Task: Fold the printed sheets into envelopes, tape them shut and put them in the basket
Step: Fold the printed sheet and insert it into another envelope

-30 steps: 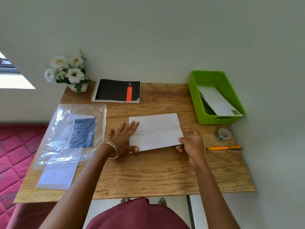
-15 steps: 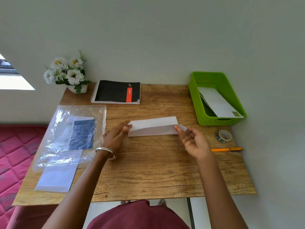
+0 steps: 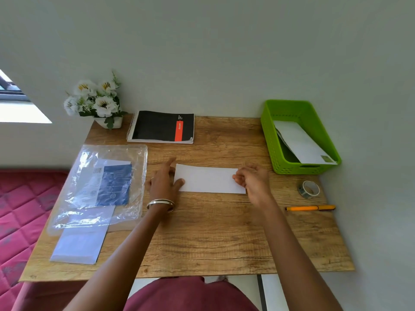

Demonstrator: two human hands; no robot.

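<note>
A white sheet folded into a narrow strip lies flat on the middle of the wooden table. My left hand presses its left end with the thumb on the paper and fingers spread. My right hand holds the strip's right end between curled fingers. The green basket stands at the back right with white envelopes in it. A roll of tape rests on the table right of my right hand.
An orange pen lies near the right edge. A clear plastic bag with blue-printed sheets and a white sheet cover the left side. A black notebook and a flower pot stand at the back.
The sheet went from half-open with one flap down to fully folded over and laid flat as a narrow strip. Both hands moved away from me with the fold.
</note>
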